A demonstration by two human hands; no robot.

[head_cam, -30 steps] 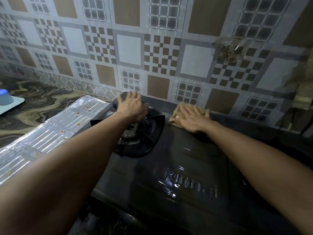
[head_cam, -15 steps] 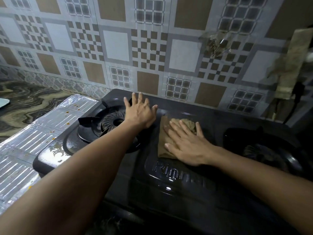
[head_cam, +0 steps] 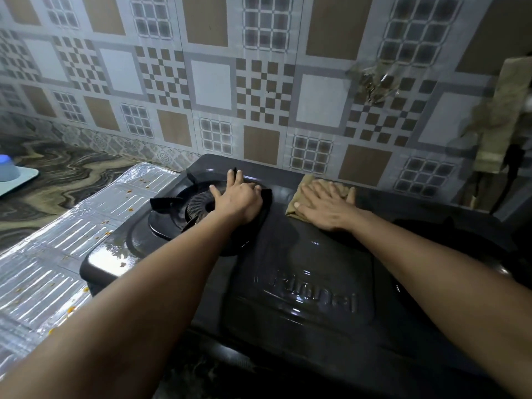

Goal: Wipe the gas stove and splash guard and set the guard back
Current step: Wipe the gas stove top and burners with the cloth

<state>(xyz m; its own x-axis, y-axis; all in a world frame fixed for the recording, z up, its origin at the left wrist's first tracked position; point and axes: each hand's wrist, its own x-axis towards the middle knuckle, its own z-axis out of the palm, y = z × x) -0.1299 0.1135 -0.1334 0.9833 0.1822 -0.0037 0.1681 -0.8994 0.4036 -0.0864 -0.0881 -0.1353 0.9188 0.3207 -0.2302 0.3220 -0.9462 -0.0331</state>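
Two spattered foil panels point(head_cam: 72, 234) beside stove point(head_cam: 302, 269)

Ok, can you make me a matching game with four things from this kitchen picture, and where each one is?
Things:
1. cloth
2. left hand
3. foil splash guard
4. blue cup

Places:
A. lying flat on the counter left of the stove
B. far left, on a pale tray
C. pressed under the right hand near the back of the stove
D. resting on the left burner's pan support

Pairs: 1-C, 2-D, 3-A, 4-B
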